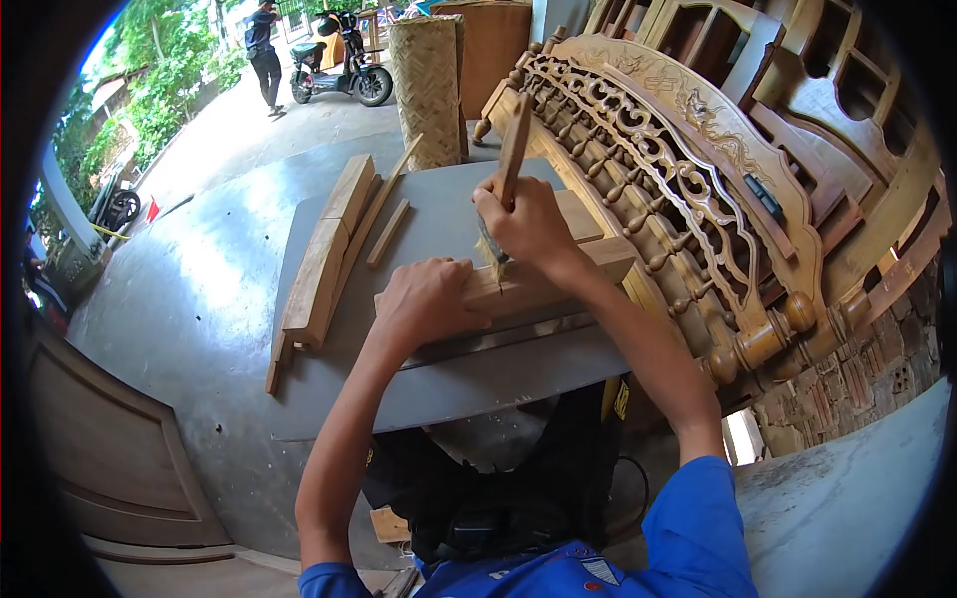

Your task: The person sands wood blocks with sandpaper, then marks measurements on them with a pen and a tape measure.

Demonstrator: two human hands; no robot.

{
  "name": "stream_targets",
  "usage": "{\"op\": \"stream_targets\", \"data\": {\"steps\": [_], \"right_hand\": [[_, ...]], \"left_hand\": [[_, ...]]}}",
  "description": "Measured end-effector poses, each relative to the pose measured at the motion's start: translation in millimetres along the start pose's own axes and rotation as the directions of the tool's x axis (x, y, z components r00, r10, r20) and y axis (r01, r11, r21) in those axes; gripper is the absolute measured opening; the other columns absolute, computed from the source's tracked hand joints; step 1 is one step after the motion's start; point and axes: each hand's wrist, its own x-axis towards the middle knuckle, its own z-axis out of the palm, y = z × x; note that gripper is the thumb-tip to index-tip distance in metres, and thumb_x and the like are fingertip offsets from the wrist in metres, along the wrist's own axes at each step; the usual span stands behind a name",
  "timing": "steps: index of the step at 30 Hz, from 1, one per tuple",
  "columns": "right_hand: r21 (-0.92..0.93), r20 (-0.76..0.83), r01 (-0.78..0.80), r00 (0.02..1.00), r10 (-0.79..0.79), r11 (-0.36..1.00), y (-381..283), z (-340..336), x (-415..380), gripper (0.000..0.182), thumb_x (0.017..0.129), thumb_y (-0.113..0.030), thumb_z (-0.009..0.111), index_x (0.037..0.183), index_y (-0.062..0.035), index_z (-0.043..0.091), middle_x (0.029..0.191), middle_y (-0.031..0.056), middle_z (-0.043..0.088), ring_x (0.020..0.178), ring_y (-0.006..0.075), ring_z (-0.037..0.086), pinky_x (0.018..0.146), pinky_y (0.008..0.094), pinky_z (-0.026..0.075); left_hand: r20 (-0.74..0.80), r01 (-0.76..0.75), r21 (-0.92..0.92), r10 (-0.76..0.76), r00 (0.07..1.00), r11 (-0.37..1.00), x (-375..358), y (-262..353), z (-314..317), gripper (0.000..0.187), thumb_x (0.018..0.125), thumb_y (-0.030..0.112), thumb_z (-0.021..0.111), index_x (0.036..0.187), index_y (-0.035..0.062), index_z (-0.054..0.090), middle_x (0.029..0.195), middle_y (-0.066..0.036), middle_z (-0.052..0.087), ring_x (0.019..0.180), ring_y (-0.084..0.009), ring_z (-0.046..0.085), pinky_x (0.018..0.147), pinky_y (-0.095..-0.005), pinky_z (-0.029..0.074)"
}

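My right hand (pixel 528 221) is closed round the wooden handle of a brush (pixel 512 149). The handle points up and the bristles rest on the top of a wooden block (pixel 538 287). My left hand (pixel 425 299) lies over the left part of that block, fingers wrapped on its upper face. Beneath is a grey table (pixel 478 387). Left of my hands, a short wooden strip (pixel 389 233) and longer wooden pieces (pixel 324 264) lie on the table.
Carved wooden panels (pixel 648 169) lean at the right, close to the table. A woven roll (pixel 429 90) stands beyond the far edge. Further back are a motorbike (pixel 342 65) and a person (pixel 264 55). Wooden panels (pixel 110 439) are at lower left.
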Motion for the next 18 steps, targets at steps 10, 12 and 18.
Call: {"op": "stream_targets", "data": {"steps": [10, 12, 18], "right_hand": [[-0.015, 0.021, -0.129, 0.991, 0.129, 0.992, 14.3, -10.0, -6.9, 0.027, 0.079, -0.021, 0.053, 0.074, 0.0032, 0.062, 0.062, 0.0144, 0.060, 0.060, 0.0209, 0.060, 0.059, 0.0325, 0.045], [0.080, -0.053, -0.075, 0.995, 0.080, 0.994, 14.4, -6.0, -19.3, 0.026, 0.080, -0.021, 0.053, 0.075, 0.0030, 0.063, 0.063, 0.0136, 0.060, 0.060, 0.0194, 0.060, 0.059, 0.0324, 0.045], [-0.013, 0.218, -0.127, 0.968, 0.127, 0.992, 10.0, -33.4, -28.4, 0.029, 0.081, -0.027, 0.051, 0.076, -0.0014, 0.063, 0.061, 0.0094, 0.059, 0.057, 0.0166, 0.055, 0.056, 0.0288, 0.044]], "left_hand": [[0.003, 0.008, 0.023, -0.008, 1.000, 1.000, 0.2, 1.4, -0.5, 0.044, 0.058, 0.040, 0.072, 0.077, 0.0020, 0.060, 0.073, -0.014, 0.061, 0.072, -0.0296, 0.060, 0.065, -0.0389, 0.047], [-0.002, 0.011, 0.027, -0.011, 1.000, 1.000, 1.5, -0.3, -1.7, 0.044, 0.058, 0.041, 0.071, 0.076, 0.0020, 0.060, 0.073, -0.014, 0.061, 0.072, -0.0295, 0.060, 0.065, -0.0389, 0.047], [0.069, 0.032, 0.001, -0.032, 0.997, 0.999, 0.3, 3.1, -7.6, 0.046, 0.059, 0.041, 0.071, 0.082, 0.0032, 0.059, 0.081, -0.013, 0.061, 0.080, -0.0286, 0.059, 0.071, -0.0389, 0.045]]}}
